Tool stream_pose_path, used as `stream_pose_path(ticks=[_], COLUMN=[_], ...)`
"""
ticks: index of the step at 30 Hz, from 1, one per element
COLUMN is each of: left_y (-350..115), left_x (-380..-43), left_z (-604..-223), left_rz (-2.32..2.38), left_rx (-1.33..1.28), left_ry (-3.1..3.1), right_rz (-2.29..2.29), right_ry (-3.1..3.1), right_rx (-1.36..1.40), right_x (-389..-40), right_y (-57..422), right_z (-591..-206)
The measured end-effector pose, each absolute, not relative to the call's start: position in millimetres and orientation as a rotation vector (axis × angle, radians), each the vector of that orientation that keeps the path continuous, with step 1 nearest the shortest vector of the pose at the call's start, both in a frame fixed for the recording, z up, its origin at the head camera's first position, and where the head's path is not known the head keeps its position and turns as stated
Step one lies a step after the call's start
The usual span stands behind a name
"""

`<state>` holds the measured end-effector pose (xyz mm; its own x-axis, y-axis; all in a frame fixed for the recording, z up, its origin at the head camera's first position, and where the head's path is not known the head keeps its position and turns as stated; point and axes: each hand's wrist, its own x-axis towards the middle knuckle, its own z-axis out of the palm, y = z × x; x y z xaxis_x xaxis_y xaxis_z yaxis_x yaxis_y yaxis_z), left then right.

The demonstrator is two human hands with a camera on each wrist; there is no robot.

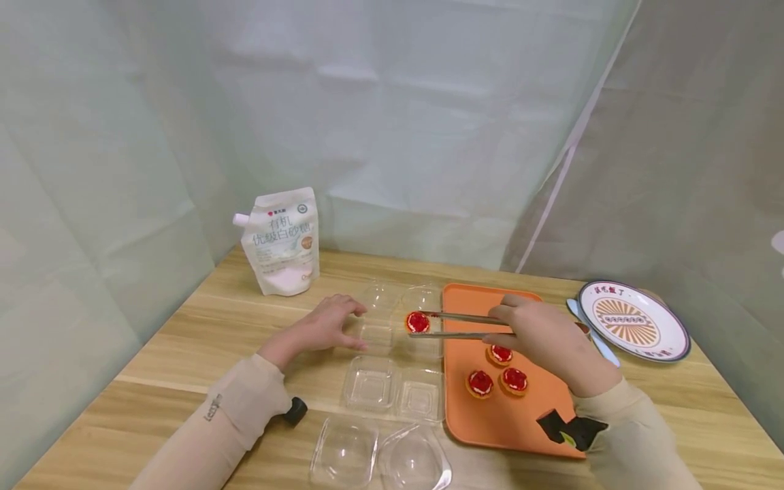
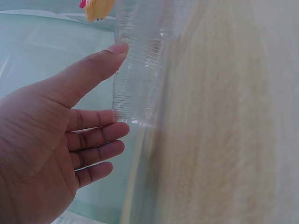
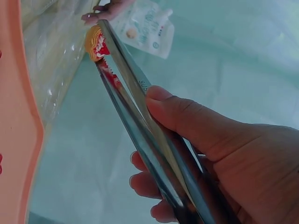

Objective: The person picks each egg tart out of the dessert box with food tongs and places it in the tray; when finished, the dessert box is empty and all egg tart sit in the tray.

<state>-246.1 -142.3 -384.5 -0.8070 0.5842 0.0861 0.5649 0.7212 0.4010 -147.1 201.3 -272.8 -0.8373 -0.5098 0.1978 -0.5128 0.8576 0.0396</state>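
My right hand (image 1: 548, 340) grips metal tongs (image 1: 459, 318), whose tips hold a small tart (image 1: 418, 322) with red topping and a golden crust. The tart is above the back lids of clear plastic containers (image 1: 370, 384), just left of an orange tray (image 1: 511, 429). On that tray lie three similar tarts (image 1: 480, 384). My left hand (image 1: 327, 323) is spread at the left edge of the containers. In the left wrist view, its thumb and forefinger are against the ribbed clear plastic (image 2: 135, 84), fingers fairly straight; whether they press on it, I cannot tell.
A white pouch (image 1: 283, 245) with a spout stands at the back left. Two rounded clear compartments (image 1: 349, 452) lie at the table's near side. Back right is a patterned plate (image 1: 676, 340) over a pale blue utensil (image 1: 606, 350). Cloth sheets (image 1: 416, 150) hang behind the table.
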Motion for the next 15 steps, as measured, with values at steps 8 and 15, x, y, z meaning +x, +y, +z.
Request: stream_pose_path(ticks=[8, 15], left_y=[-141.4, -141.0], left_x=[-244.5, -244.0], left_z=[-383.9, -382.9], left_rz=[0.651, 0.654], left_rx=[0.957, 0.956], left_ry=[2.864, 2.866], right_rz=[0.064, 0.071], right_ry=[-2.768, -2.747], right_rx=[0.73, 0.683], right_x=[-132.6, -124.0], right_y=[224.3, 241.9], right_z=[-277.4, -286.2])
